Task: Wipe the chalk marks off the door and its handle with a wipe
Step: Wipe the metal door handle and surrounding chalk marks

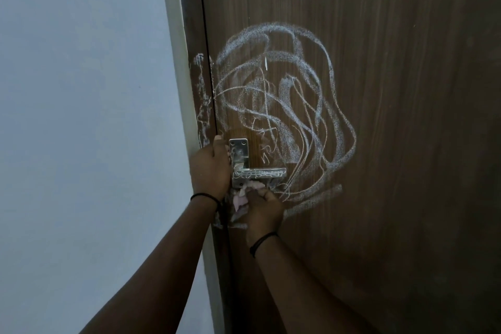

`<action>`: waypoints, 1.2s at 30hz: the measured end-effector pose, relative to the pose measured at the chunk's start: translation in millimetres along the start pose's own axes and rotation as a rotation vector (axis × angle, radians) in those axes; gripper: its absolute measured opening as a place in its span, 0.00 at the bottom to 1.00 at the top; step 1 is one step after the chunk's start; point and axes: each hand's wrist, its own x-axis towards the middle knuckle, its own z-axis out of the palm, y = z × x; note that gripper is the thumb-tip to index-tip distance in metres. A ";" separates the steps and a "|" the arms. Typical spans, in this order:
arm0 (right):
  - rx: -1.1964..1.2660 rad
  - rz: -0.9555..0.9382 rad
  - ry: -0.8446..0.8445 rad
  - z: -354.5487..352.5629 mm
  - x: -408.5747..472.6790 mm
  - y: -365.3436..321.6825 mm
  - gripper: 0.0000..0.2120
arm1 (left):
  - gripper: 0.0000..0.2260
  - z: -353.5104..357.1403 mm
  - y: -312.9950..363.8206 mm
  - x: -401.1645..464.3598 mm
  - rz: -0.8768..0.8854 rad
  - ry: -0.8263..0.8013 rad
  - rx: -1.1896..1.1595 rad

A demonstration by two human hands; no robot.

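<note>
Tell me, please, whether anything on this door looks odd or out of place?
Yes: white chalk scribbles loop across the brown door above the handle, which is scrawled on too. More chalk streaks the frame.

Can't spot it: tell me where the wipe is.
Head view, lower centre: the wipe is bunched in the right hand, just under the handle.

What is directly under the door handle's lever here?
Under the lever the right hand holds a crumpled pink wipe against the door. The hand and wipe cover whatever chalk lies beneath.
</note>
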 end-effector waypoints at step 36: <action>-0.416 -0.019 -0.185 -11.6 -3.2 -17.4 0.09 | 0.11 8.1 -39.7 -56.2 -0.174 0.153 0.194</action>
